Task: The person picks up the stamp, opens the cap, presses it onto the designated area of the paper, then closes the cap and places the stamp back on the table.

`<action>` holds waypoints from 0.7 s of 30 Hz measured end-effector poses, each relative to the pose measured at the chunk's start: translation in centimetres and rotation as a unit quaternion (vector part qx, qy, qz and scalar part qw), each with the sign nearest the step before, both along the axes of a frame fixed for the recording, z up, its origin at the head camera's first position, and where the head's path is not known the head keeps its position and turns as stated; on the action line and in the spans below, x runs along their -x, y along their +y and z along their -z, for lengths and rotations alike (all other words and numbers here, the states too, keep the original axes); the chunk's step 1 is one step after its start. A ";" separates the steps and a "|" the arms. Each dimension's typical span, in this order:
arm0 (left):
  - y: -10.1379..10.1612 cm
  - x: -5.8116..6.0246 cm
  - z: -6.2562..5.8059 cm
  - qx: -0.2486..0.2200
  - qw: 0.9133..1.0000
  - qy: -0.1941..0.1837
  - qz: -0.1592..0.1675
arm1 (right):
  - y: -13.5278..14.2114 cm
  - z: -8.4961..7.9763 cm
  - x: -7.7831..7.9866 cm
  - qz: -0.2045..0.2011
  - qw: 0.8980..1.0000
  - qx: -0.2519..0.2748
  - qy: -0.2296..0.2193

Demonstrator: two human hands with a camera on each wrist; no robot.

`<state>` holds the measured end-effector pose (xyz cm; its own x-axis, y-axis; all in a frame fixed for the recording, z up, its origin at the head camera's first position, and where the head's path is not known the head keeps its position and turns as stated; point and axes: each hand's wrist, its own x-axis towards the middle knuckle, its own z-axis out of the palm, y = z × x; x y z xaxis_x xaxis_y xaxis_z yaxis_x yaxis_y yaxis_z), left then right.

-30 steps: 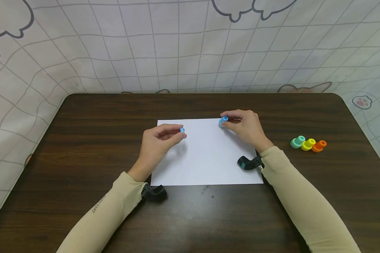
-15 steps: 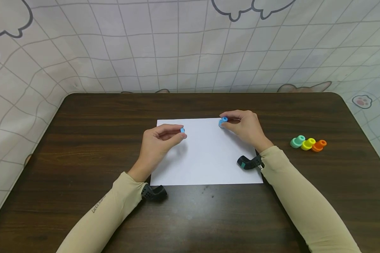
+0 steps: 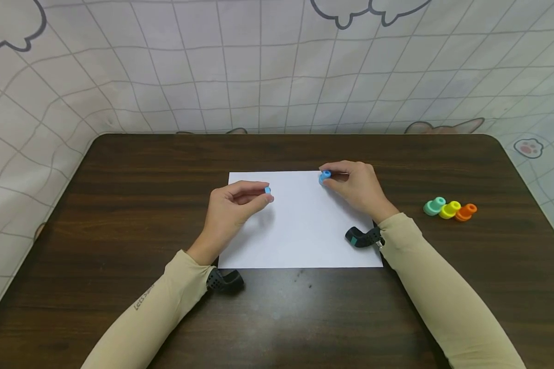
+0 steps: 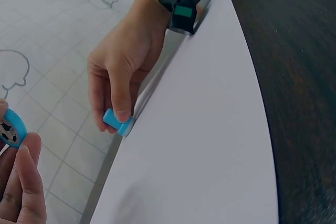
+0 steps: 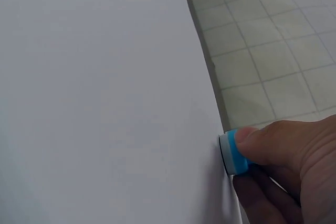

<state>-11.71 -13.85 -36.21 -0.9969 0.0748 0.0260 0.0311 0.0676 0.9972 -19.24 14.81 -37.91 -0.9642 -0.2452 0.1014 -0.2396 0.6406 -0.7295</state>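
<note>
Between the thumb and fingers of my right hand (image 3: 357, 187) is a small blue toy stamp (image 3: 324, 177), held by its knob. Its pale base stands right at the far edge of a white sheet of paper (image 3: 300, 230), near the upper right corner, as the right wrist view also shows the stamp (image 5: 239, 153). Over the paper's left part, my left hand (image 3: 228, 207) pinches a small blue cap (image 3: 267, 190). A football picture fills the face of this cap (image 4: 11, 131) in the left wrist view.
A teal stamp (image 3: 434, 206), a yellow stamp (image 3: 450, 209) and an orange stamp (image 3: 466, 212) stand in a row right of the paper. They sit on a dark wooden table (image 3: 134, 215). Behind its far edge hangs a white grid-patterned cloth (image 3: 277, 72).
Both hands keep their hold and stay almost in place. The head view has shifted very slightly.
</note>
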 end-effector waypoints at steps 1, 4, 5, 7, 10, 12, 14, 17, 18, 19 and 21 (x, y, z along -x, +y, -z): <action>0.0 0.0 0.0 0.001 1.000 0.000 0.000 | 0.0 -0.1 0.0 -0.001 1.000 -0.005 0.001; 0.0 0.0 0.0 0.003 1.000 0.001 0.002 | -0.2 -0.4 -0.2 -0.003 1.000 -0.018 0.000; 0.0 0.0 0.0 0.004 1.000 0.002 0.003 | -0.2 -0.5 -0.2 -0.002 1.000 -0.022 0.001; 0.1 0.0 -0.1 0.006 1.000 0.004 0.004 | -0.2 -0.7 -0.3 0.002 1.000 -0.027 0.003; 0.2 0.0 -0.1 0.007 1.000 0.004 0.006 | -0.2 -0.7 -0.3 0.010 0.999 -0.031 0.006; 0.3 0.0 -0.2 0.008 1.000 0.002 0.006 | -0.2 -0.7 -0.4 0.015 0.999 -0.033 0.004; 0.3 0.0 -0.1 0.008 1.000 0.001 0.005 | -0.2 -0.7 -0.4 0.016 0.999 -0.036 0.004; 0.3 0.0 -0.2 0.005 1.000 0.002 0.004 | -0.3 -0.6 -0.4 0.017 0.999 -0.033 0.005; 0.3 -0.1 -0.2 0.005 1.000 0.003 0.003 | -0.3 -0.6 -0.4 0.017 0.999 -0.031 0.005; 0.3 -0.1 -0.2 0.004 1.000 0.003 0.003 | -0.3 -0.5 -0.4 0.016 0.999 -0.031 0.005; 0.2 -0.2 -0.2 0.004 1.000 0.000 0.003 | -0.3 -0.5 -0.3 0.015 0.999 -0.029 0.001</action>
